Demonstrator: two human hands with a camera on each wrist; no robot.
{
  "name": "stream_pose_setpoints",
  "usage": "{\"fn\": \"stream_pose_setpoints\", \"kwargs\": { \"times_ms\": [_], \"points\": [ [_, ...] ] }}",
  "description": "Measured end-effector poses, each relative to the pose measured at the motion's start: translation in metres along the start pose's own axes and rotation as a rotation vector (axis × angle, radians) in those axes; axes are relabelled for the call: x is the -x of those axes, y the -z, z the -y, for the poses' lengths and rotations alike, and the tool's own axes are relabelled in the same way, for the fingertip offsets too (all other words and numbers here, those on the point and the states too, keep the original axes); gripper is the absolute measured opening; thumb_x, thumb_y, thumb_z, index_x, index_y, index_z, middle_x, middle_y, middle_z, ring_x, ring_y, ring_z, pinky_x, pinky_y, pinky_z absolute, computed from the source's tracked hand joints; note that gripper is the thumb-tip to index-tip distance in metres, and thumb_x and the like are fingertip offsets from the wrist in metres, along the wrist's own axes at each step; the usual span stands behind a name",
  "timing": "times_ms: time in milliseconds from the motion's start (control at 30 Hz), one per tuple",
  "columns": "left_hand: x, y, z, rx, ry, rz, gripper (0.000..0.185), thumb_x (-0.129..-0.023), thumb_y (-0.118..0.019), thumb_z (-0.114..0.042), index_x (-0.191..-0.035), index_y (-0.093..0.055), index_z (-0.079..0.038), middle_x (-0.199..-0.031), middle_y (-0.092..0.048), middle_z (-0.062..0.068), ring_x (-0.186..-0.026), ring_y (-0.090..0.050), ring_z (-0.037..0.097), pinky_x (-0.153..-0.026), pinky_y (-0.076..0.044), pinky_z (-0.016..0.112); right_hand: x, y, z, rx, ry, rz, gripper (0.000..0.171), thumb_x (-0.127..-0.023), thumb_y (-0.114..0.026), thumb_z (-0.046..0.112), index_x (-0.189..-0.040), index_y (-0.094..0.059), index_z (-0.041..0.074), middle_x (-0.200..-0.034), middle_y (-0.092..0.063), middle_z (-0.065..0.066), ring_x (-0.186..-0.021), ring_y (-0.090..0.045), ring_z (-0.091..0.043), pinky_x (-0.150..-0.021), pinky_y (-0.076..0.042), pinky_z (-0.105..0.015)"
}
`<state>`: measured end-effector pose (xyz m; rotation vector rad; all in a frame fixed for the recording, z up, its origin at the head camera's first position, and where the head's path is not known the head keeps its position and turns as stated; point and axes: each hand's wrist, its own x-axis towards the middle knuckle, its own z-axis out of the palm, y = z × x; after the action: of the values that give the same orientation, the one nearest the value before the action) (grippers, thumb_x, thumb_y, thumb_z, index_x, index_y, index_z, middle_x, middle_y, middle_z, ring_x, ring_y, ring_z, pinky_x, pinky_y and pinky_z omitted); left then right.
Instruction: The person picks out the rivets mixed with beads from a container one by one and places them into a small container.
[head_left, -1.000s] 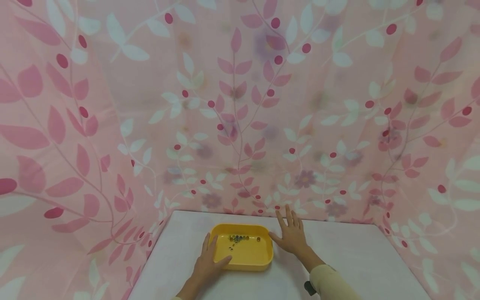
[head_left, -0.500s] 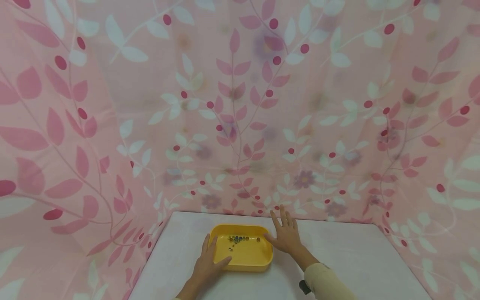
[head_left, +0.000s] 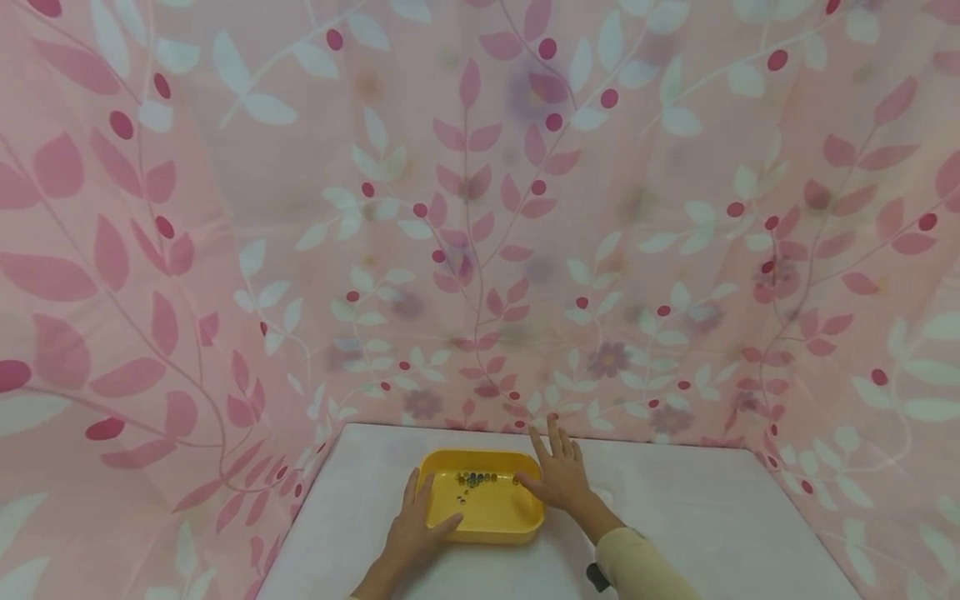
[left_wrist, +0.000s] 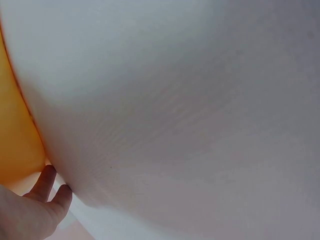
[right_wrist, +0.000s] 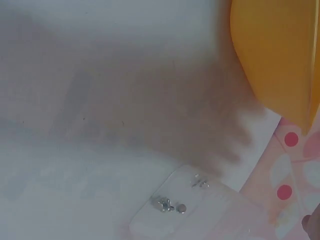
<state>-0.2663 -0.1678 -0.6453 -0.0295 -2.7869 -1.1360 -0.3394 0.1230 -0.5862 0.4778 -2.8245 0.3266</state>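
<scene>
A yellow plastic tray point(head_left: 498, 527) with a raised rim stands on the white table. Small round glass-like beads point(head_left: 474, 479) lie in it, mostly grouped along the far side. My left hand point(head_left: 414, 523) rests at the tray's left side, fingers extended along the wall and thumb reaching toward the near edge. In the left wrist view two of its fingertips point(left_wrist: 47, 175) show beside the tray point(left_wrist: 17, 130). Over the tray's right rim hovers my right hand point(head_left: 561, 478), fingers spread and holding nothing. Its thumb reaches above the tray's inside, near a lone bead.
A clear plastic container point(right_wrist: 200, 215) with several small silvery bits sits right of the tray, mostly behind my right forearm in the head view. Pink leaf-patterned cloth point(head_left: 480, 250) walls the back and sides of the white table point(head_left: 690, 508).
My right hand has moved left, from beside the tray to over its right rim. The left hand, tray and beads have stayed in place.
</scene>
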Motion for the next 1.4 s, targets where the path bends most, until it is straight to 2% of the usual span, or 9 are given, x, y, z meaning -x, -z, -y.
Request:
{"fn": "stream_pose_setpoints", "kwargs": {
  "times_ms": [133,400,767,933,1133,1300,1400],
  "points": [
    [0.001,0.001,-0.001,-0.014,-0.002,0.001,0.097,-0.081,-0.069,-0.064,-0.155,-0.033,-0.014,-0.166,-0.01,0.013,-0.119,-0.057,0.045,-0.091,-0.049,0.061,-0.001,-0.005,0.006,0.005,-0.002,0.012,0.092,-0.085,-0.06,0.067,-0.157,-0.027,0.019,-0.166,-0.005,-0.019,-0.146,-0.022,-0.046,-0.114,-0.022,-0.066],
    [0.001,0.001,-0.001,-0.006,0.008,0.011,0.097,-0.081,-0.07,-0.063,-0.155,-0.032,-0.015,-0.166,-0.01,0.012,-0.121,-0.056,0.044,-0.093,-0.047,0.062,0.001,-0.011,0.02,-0.026,0.038,-0.004,0.09,-0.085,-0.061,0.065,-0.156,-0.032,0.016,-0.167,0.0,-0.016,-0.147,-0.02,-0.045,-0.114,-0.022,-0.067],
    [0.001,0.0,-0.001,-0.006,-0.013,-0.004,0.095,-0.081,-0.07,-0.061,-0.155,-0.032,-0.014,-0.165,-0.01,0.014,-0.122,-0.054,0.047,-0.092,-0.048,0.062,0.001,-0.019,0.035,-0.054,0.052,-0.012,0.086,-0.086,-0.063,0.059,-0.155,-0.034,0.016,-0.164,-0.013,-0.022,-0.145,-0.026,-0.046,-0.112,-0.025,-0.068],
    [0.001,0.0,-0.002,-0.014,-0.004,0.0,0.095,-0.081,-0.07,-0.061,-0.155,-0.033,-0.014,-0.165,-0.011,0.014,-0.122,-0.055,0.046,-0.092,-0.048,0.062,0.001,-0.022,0.041,-0.061,0.025,0.042,0.087,-0.086,-0.061,0.064,-0.155,-0.033,0.02,-0.166,-0.007,-0.019,-0.146,-0.026,-0.046,-0.113,-0.024,-0.066],
    [0.001,0.002,-0.003,-0.02,0.004,0.014,0.095,-0.082,-0.07,-0.061,-0.155,-0.032,-0.013,-0.165,-0.01,0.014,-0.121,-0.055,0.046,-0.092,-0.048,0.063,-0.001,-0.032,0.05,-0.072,0.026,0.07,0.087,-0.086,-0.059,0.065,-0.156,-0.031,0.021,-0.165,-0.01,-0.019,-0.146,-0.023,-0.046,-0.114,-0.024,-0.066],
    [0.0,0.002,-0.003,-0.018,0.006,0.021,0.095,-0.082,-0.069,-0.061,-0.155,-0.032,-0.012,-0.165,-0.01,0.015,-0.119,-0.056,0.047,-0.091,-0.048,0.063,0.0,-0.038,0.057,-0.098,0.065,0.055,0.087,-0.086,-0.06,0.064,-0.156,-0.03,0.021,-0.166,-0.005,-0.017,-0.146,-0.024,-0.046,-0.113,-0.025,-0.066],
    [0.0,0.001,-0.003,-0.019,-0.001,0.018,0.096,-0.082,-0.069,-0.063,-0.155,-0.032,-0.012,-0.165,-0.01,0.015,-0.116,-0.058,0.046,-0.089,-0.05,0.062,0.003,-0.041,0.062,-0.089,0.115,0.026,0.086,-0.087,-0.06,0.063,-0.155,-0.033,0.018,-0.165,-0.009,-0.02,-0.144,-0.027,-0.048,-0.111,-0.028,-0.066]
  ]
}}
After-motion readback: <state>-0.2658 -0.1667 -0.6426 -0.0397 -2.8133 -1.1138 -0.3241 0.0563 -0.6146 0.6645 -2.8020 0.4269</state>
